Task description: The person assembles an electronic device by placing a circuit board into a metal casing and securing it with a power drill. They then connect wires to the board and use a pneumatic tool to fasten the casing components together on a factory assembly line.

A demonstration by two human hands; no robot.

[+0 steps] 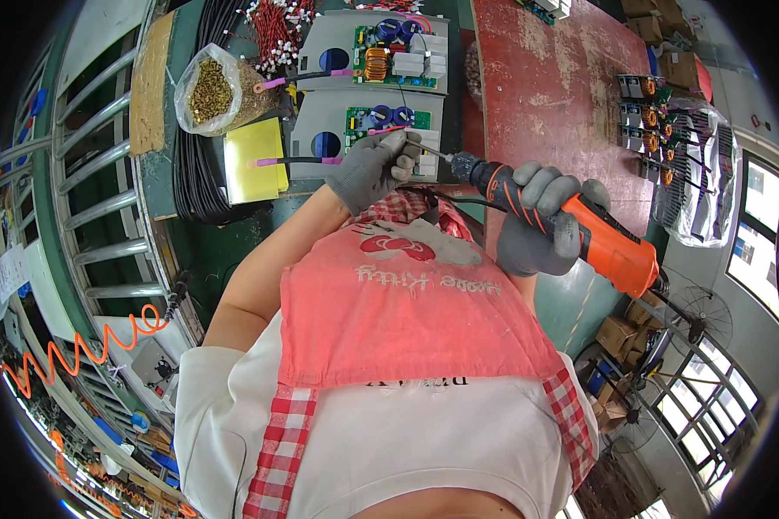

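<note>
My right hand point(541, 221), in a grey glove, wraps round an orange and black electric screwdriver point(616, 255). Its thin bit point(434, 152) points left, toward my other hand. My left hand point(374, 171), gloved too, has its fingers pinched at the tip of the bit; whatever they hold is too small to make out. Just beyond that hand lies a green circuit board point(357, 131) with blue capacitors, on a grey metal plate point(305, 130). A black cable point(299, 161) with pink sleeves crosses the plate. A second circuit board point(420, 83), with a copper coil, sits on another plate farther off.
Left of the plates are a clear bag of brass-coloured small parts point(212, 91), a yellow sheet point(255, 160), black cables point(201, 177) and red wires point(277, 35). A worn red tabletop point(537, 104) stands right, with board assemblies point(639, 117) beyond. A roller rack point(104, 208) runs along the left.
</note>
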